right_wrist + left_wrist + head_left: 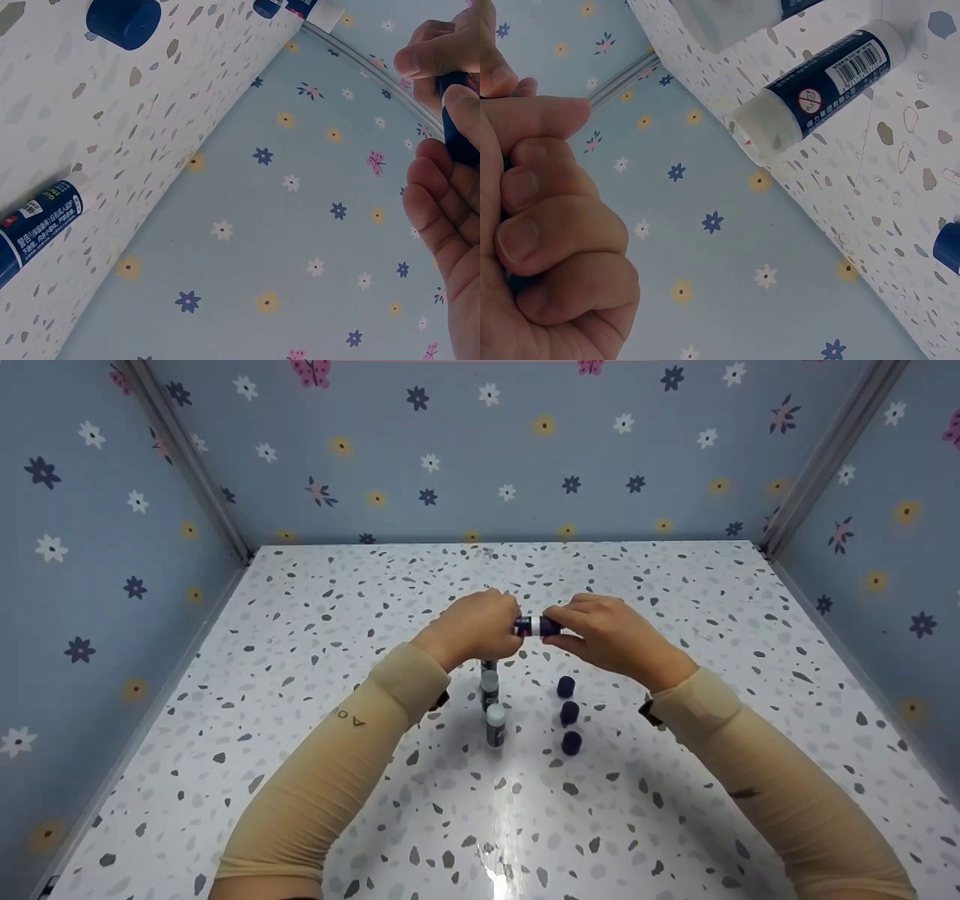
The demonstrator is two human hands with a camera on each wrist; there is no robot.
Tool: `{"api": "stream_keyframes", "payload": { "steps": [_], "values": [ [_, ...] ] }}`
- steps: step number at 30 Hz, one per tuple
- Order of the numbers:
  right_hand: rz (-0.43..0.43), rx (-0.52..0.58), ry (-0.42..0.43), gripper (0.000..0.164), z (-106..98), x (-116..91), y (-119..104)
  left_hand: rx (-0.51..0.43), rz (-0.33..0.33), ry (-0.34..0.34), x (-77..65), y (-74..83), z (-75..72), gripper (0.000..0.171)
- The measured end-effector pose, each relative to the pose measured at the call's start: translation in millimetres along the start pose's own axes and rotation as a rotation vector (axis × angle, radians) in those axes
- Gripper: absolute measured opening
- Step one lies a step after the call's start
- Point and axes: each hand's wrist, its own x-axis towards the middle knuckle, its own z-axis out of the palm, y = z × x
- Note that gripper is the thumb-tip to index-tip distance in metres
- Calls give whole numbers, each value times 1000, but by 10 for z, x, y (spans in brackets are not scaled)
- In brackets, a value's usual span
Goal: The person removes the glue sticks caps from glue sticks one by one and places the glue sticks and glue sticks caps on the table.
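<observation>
Over the far middle of the table, a glue stick [534, 626] with a dark blue body and a white band lies sideways between both hands. My left hand [480, 622] grips its body, fingers curled round it; in the left wrist view this hand [562, 232] hides most of the stick. The right hand [607, 634] pinches the dark blue cap end [551, 626] between thumb and fingers, seen too in the right wrist view, where the hand [450, 202] holds the blue cap end [456, 124]. Whether the cap is loose, I cannot tell.
Below the left hand, uncapped glue sticks stand in a column, the nearest [496, 726] in front of another [490, 690]; a further one is partly hidden. To their right, three blue caps [566, 686] [569, 712] [571, 743] form a row. Flowered panels [480, 450] border the speckled table [337, 585].
</observation>
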Motion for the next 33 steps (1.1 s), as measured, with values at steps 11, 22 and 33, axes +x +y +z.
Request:
{"api": "stream_keyframes", "payload": {
  "steps": [11, 22, 33],
  "values": [
    [36, 6, 26, 27, -48, -118, 126, -23, -78, 16, -93, -198, -24, 18],
    [235, 44, -138, 31, -79, -176, 158, -82, -75, 112, -129, -346, 14, 30],
    [287, 39, -243, 38, -42, -149, 181, -237, -152, 195, -84, -449, 110, 32]
  ]
}}
